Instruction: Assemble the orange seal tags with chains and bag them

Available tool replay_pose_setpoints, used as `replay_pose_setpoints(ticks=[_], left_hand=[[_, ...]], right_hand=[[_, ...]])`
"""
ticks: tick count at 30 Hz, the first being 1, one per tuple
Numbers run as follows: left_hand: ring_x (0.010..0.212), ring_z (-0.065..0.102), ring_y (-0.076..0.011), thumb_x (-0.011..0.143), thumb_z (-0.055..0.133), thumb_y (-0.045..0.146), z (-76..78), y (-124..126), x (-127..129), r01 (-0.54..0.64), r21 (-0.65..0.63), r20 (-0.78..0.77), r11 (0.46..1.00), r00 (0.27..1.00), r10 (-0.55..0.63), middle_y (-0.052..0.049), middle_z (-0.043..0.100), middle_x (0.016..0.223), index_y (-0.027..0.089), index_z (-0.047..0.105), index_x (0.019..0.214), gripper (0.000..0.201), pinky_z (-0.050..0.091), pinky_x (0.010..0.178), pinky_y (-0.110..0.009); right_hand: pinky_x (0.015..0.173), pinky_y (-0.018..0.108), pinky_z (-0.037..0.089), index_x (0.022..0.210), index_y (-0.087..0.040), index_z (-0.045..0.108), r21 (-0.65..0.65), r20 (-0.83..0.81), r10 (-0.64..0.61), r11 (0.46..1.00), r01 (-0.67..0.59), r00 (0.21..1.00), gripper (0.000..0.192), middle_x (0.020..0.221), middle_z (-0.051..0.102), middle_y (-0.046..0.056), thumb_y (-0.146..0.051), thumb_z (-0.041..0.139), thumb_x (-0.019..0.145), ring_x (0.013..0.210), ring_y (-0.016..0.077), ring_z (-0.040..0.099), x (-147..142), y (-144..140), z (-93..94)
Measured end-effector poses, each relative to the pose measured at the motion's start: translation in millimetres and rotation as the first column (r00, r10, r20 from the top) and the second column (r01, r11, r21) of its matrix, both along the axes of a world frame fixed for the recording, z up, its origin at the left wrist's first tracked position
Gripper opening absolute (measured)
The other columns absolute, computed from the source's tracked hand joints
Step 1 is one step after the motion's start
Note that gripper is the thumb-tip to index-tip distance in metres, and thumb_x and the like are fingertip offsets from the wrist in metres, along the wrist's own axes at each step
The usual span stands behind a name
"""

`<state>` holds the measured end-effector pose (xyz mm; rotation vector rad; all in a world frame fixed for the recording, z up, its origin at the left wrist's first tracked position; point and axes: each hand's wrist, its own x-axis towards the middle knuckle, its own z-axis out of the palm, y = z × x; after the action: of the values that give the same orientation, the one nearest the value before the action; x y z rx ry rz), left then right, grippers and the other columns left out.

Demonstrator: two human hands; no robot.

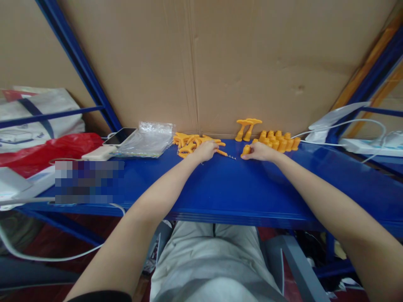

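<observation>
The left hand [205,152] has its fingers curled closed on a yellow corkscrew [222,153], whose metal spiral points toward the right hand [262,152]. That hand pinches a yellow sleeve [245,151] between thumb and fingers, upright on or just above the desk [220,188]; I cannot tell which. The two hands are apart, with the spiral tip in the gap between them.

Just left of and beyond the left hand lies a jumbled pile of yellow handles [187,147]. Beyond the right hand, two T-shaped yellow pieces [244,126] stand upright, and to its right are rows of standing yellow caps [285,143]. Farther left of the left hand are a clear plastic bag [146,140] and a phone [121,137].
</observation>
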<state>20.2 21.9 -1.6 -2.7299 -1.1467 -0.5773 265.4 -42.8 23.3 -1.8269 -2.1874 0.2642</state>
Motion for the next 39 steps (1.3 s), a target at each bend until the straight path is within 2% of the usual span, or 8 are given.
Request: replay_pose_setpoints(ticks=[3,6,9,16,20,24,33,39], left_hand=[[0.111,0.066,-0.0252,0.091,0.050,0.013,2.0,-6,0,-0.020,0.010,-0.084,1.000,0.996,0.021,-0.011,0.071,0.115,0.019,0.074,0.113,0.033,0.050,0.099,-0.039],[0.111,0.065,-0.0273,0.092,0.049,0.018,5.4,-13,1,-0.129,-0.018,-0.125,0.992,0.984,0.126,-0.012,0.069,0.118,0.022,0.071,0.122,0.037,0.050,0.099,-0.041],[0.112,0.065,-0.0275,0.093,0.049,0.022,7.8,-17,1,-0.199,-0.052,-0.133,0.979,0.973,0.191,-0.010,0.069,0.120,0.025,0.067,0.128,0.039,0.049,0.100,-0.043],[0.119,0.063,-0.0294,0.092,0.050,0.022,8.4,-22,2,-0.255,-0.049,-0.088,0.966,0.964,0.250,-0.014,0.066,0.130,0.018,0.056,0.137,0.045,0.048,0.101,-0.040],[0.120,0.063,-0.0296,0.094,0.048,0.023,10.2,-25,3,-0.275,-0.042,-0.114,0.961,0.957,0.268,-0.014,0.067,0.129,0.017,0.055,0.137,0.044,0.048,0.100,-0.038],[0.120,0.063,-0.0297,0.094,0.047,0.024,11.2,-26,4,-0.283,-0.033,-0.127,0.958,0.952,0.277,-0.014,0.067,0.129,0.018,0.054,0.137,0.044,0.049,0.098,-0.038],[0.120,0.063,-0.0280,0.094,0.046,0.023,12.5,-28,4,-0.280,-0.029,-0.141,0.960,0.952,0.274,-0.013,0.067,0.128,0.017,0.056,0.134,0.042,0.049,0.099,-0.036],[0.114,0.065,-0.0292,0.091,0.050,0.024,10.1,-26,4,-0.264,-0.010,-0.087,0.964,0.961,0.262,-0.014,0.069,0.123,0.017,0.058,0.130,0.041,0.050,0.097,-0.038]], right_hand=[[0.063,0.026,0.045,0.078,-0.018,0.068,0.068,0.126,-0.049,0.997,0.041,0.991,0.017,0.075,0.071,0.004,-0.035,0.068,0.081,0.074,0.0192,0.067,-2,-1,-0.6],[0.070,0.029,0.048,0.095,-0.015,0.071,0.166,0.279,-0.136,0.982,0.092,0.951,0.022,0.096,0.075,0.012,-0.033,0.069,0.081,0.089,0.0257,0.070,-3,-2,0.5],[0.075,0.031,0.049,0.108,-0.016,0.069,0.202,0.337,-0.141,0.977,0.075,0.931,0.029,0.110,0.074,0.013,-0.025,0.067,0.080,0.100,0.0281,0.069,-3,-4,1.4],[0.081,0.032,0.050,0.105,-0.020,0.071,0.174,0.344,-0.023,0.984,-0.039,0.939,0.025,0.111,0.074,0.010,-0.017,0.062,0.082,0.103,0.0273,0.069,2,-2,-1.3],[0.081,0.030,0.051,0.105,-0.019,0.071,0.211,0.313,0.008,0.974,-0.078,0.950,0.025,0.105,0.076,0.009,-0.016,0.064,0.081,0.096,0.0243,0.070,4,3,-4.9],[0.077,0.029,0.051,0.104,-0.018,0.071,0.257,0.285,-0.005,0.964,-0.071,0.959,0.021,0.100,0.076,0.009,-0.020,0.064,0.083,0.091,0.0234,0.070,6,5,-6.8],[0.084,0.030,0.051,0.105,-0.016,0.070,0.239,0.257,-0.072,0.971,0.008,0.964,0.021,0.110,0.075,0.012,-0.019,0.064,0.085,0.101,0.0262,0.070,-2,-2,-1.7],[0.087,0.032,0.051,0.110,-0.016,0.069,0.247,0.174,-0.001,0.968,-0.043,0.985,0.027,0.113,0.074,0.013,-0.017,0.063,0.084,0.102,0.0266,0.070,-1,-1,-2.6]])
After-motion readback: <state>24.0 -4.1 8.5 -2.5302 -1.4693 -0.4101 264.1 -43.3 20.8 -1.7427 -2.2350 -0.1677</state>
